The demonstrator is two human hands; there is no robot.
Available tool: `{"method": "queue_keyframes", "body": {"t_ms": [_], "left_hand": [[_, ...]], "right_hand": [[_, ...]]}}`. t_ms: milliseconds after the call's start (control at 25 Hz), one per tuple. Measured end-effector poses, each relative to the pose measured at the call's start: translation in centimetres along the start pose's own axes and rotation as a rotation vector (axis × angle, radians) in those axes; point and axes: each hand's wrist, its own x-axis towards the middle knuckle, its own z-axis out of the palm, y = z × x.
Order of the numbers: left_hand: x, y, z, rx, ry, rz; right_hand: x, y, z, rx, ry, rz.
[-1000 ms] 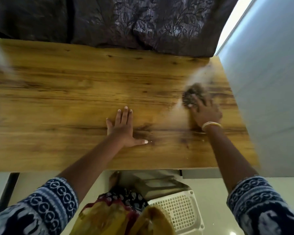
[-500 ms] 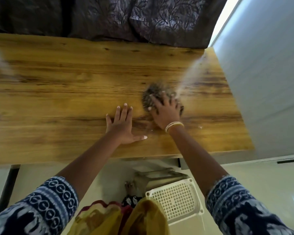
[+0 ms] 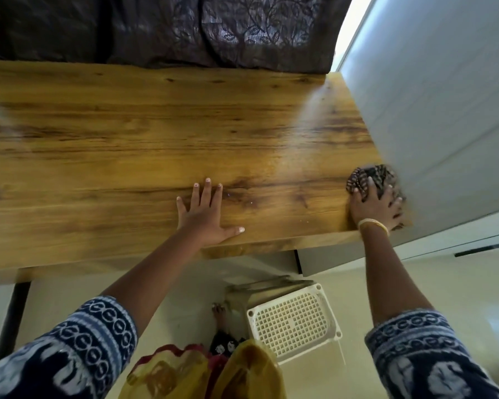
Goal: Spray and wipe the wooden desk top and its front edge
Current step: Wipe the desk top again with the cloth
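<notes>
The right hand (image 3: 373, 207) presses a dark striped cloth (image 3: 369, 178) onto the wooden desk top (image 3: 127, 156) at its near right corner. The fingers (image 3: 369, 190) are spread and slightly bent over the cloth, holding it down rather than bunching it up; most of the cloth pokes out just beyond the fingertips, toward the pale wall panel (image 3: 432, 110) that the desk abuts, and a dark bit shows beside the little finger. A gold bangle (image 3: 373, 224) circles the wrist, which sits right at the desk's front edge (image 3: 257, 249).

The left hand (image 3: 203, 214) lies flat on the wood, well apart from the cloth, fingers straight and fanned, thumb stretched along the front edge, holding nothing.

A dark patterned curtain (image 3: 185, 30) hangs past the far side of the desk. Below the front edge a white perforated plastic stool (image 3: 293, 323) stands on the pale floor (image 3: 415, 283), beside the person's foot (image 3: 219, 315). Both sleeves (image 3: 92, 341) are blue and white.
</notes>
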Motion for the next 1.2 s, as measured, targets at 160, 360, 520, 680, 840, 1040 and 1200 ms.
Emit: {"method": "queue_keyframes", "body": {"t_ms": [160, 360, 520, 680, 840, 1040, 1200], "left_hand": [[0.0, 0.0, 0.2, -0.010, 0.006, -0.004], [-0.2, -0.2, 0.4, -0.020, 0.034, 0.002], [-0.8, -0.8, 1.3, -0.007, 0.072, 0.025], [-1.7, -1.3, 0.8, -0.160, 0.102, 0.065], [-4.3, -4.7, 1.8, -0.241, 0.288, 0.088], [-8.3, -11.2, 4.4, -0.231, 0.433, -0.078], [-9.1, -13.8, 5.5, -0.135, 0.405, -0.014]], "right_hand": [[-6.5, -7.8, 2.2, -0.075, -0.046, -0.373], [-11.4, -5.8, 3.9, -0.183, -0.082, -0.897], [-2.6, 2.9, 0.0, -0.080, -0.002, -0.397], [-4.1, 3.0, 0.4, -0.051, 0.014, -0.083], [-12.3, -8.0, 4.2, -0.069, -0.005, -0.370], [-24.0, -19.2, 7.9, -0.136, -0.143, -0.899], [-21.4, -16.6, 6.9, -0.200, -0.167, -1.251]]}}
